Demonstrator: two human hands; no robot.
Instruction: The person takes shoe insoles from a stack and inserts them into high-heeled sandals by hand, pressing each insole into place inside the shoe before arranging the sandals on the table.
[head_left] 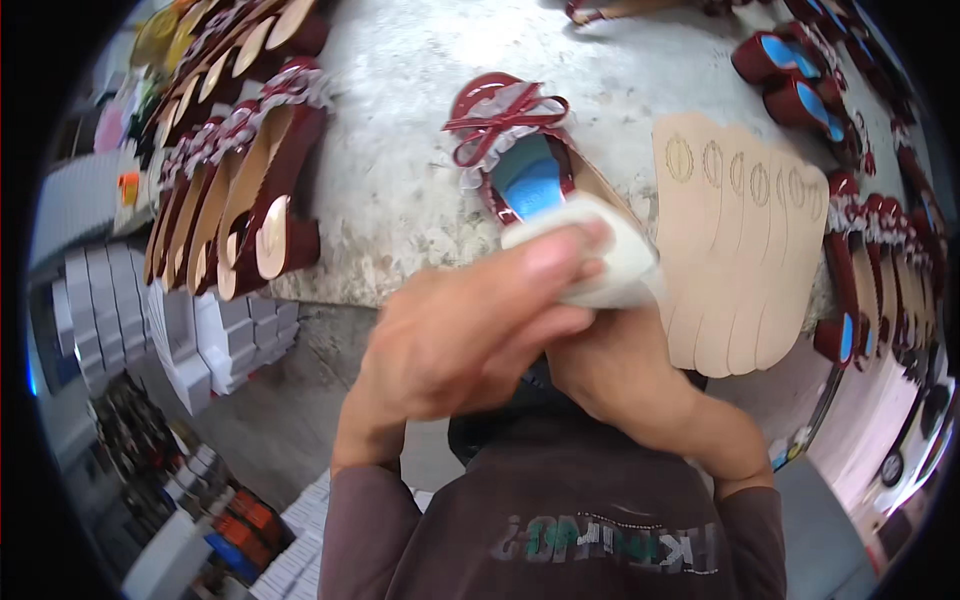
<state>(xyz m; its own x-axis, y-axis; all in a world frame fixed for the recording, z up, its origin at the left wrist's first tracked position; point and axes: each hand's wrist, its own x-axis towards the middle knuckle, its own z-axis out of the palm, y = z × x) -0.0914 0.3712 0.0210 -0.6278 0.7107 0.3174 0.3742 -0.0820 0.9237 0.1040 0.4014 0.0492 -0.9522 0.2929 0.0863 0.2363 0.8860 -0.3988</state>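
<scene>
A glossy dark red shoe [508, 105] lies on the worktable in front of me, toe pointing away. It has a ribbon bow over a pale ruffle, a blue patch [535, 185] inside and a beige inner edge. Over its near end my left hand [470, 325] is closed on a white rounded object [625, 255], thumb on top; motion blur hides its kind. My right hand [625, 365] is close below that object, behind the left. Its fingers are hidden, so I cannot tell whether it grips the shoe. Beside it, several beige insoles [735, 260] with oval marks lie fanned out.
Rows of dark red shoes [285, 190] lie on their sides at the left of the worktable [390, 150]. More shoes [800, 95] with blue patches line the right side. White boxes [190, 330] are stacked below left, near an orange and blue crate [245, 530].
</scene>
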